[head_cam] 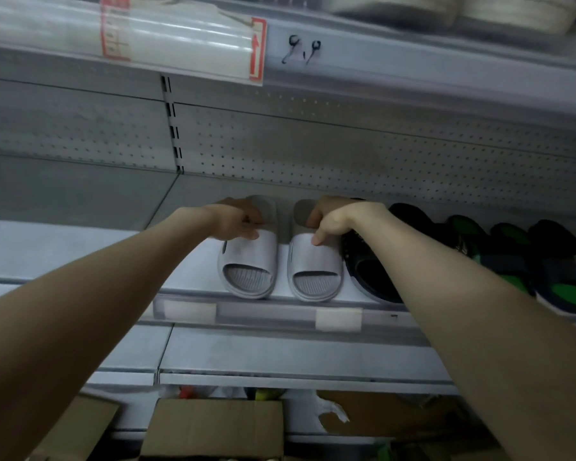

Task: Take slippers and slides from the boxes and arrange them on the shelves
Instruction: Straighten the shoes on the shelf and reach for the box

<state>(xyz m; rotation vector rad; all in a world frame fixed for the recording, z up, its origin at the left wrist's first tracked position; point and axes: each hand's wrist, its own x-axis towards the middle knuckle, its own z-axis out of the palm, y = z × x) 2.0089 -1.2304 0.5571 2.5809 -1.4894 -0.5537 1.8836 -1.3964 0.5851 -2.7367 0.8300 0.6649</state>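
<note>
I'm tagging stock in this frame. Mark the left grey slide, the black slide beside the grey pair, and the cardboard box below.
left grey slide (250, 252): head view, on its strap.
black slide (363, 261): head view, on its dark upper.
cardboard box (213, 424): head view, on its top flap.

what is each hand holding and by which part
The left hand grips the left grey slide by the back edge of its strap; the right hand grips the right grey slide the same way.

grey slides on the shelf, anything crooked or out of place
Nothing stands out. The left grey slide and right grey slide sit parallel, toes at the shelf front, left hand and right hand holding their straps.
</note>
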